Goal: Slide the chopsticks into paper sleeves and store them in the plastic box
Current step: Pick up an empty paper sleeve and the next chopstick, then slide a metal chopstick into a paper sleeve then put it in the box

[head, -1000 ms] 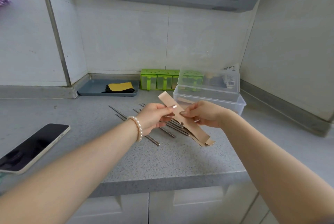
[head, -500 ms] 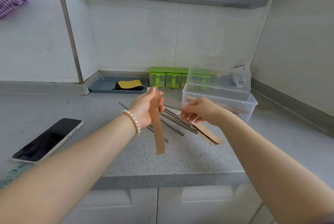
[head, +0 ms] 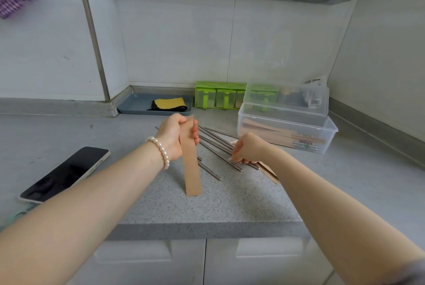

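My left hand (head: 176,138) grips a brown paper sleeve (head: 191,165) near its top, and the sleeve hangs almost upright above the counter. Several metal chopsticks (head: 218,146) lie spread on the grey counter between my hands. My right hand (head: 247,149) is down on the near ends of the chopsticks, fingers curled onto them. More paper sleeves (head: 268,170) lie flat under my right wrist. The clear plastic box (head: 326,132) stands open at the right, with sleeved chopsticks inside and its lid propped up behind.
A black phone (head: 65,174) lies at the left near the counter's front edge. A grey tray (head: 135,106) with a yellow cloth and a green spice rack (head: 218,96) stand against the back wall. The right wall is close to the box.
My left hand took the sleeve alone and turned it upright. My right hand let go of the sleeve and dropped onto the chopsticks on the counter.
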`<state>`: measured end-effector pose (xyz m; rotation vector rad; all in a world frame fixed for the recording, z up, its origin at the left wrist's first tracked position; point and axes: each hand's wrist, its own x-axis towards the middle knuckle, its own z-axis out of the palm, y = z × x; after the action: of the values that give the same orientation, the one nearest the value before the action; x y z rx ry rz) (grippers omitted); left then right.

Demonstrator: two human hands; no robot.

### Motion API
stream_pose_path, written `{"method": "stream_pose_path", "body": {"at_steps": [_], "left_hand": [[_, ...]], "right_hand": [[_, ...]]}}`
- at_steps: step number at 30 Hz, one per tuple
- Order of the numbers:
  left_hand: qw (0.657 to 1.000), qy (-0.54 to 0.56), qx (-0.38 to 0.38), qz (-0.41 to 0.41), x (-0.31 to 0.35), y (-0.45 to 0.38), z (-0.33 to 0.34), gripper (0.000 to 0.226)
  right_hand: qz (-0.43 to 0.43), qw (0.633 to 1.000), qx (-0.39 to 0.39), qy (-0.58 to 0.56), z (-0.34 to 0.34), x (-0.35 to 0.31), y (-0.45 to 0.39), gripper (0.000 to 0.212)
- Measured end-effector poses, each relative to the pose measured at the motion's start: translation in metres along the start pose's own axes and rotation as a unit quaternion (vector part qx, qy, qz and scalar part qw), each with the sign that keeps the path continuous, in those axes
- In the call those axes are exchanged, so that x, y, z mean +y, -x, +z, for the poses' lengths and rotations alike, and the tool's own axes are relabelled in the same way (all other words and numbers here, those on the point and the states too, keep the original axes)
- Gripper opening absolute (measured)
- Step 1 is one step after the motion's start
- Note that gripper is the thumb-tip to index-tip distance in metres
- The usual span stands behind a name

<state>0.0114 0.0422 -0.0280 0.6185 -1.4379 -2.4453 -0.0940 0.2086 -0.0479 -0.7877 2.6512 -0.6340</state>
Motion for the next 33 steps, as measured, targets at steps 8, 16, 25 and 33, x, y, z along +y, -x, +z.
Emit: {"method": "stream_pose_path", "body": {"at_steps": [8,16,25,33], "left_hand": [[1.0,0.003,-0.004,-0.011,0.005,-0.003,-0.009,0.021],[0.995,-0.091,-0.041,-0.02,-0.006,-0.007,-0.007,0.019],[0.966,-0.195,-0.169,0.029,-0.022,0.003,0.026,0.014],[0.927,-0.302,-0.21,0.079,-0.03,0.008,0.039,0.011]], "right_hand": [[0.007,0.992,-0.03,0.122,0.011,-0.007,-0.006,0.03],[0.012,0.965,0.024,-0.262,-0.036,0.008,0.016,0.013],[-0.14,0.681,0.263,-0.669,-0.095,0.034,0.044,0.015],[-0.144,0.698,0.396,-0.579,-0.108,0.027,0.057,0.035]]}}
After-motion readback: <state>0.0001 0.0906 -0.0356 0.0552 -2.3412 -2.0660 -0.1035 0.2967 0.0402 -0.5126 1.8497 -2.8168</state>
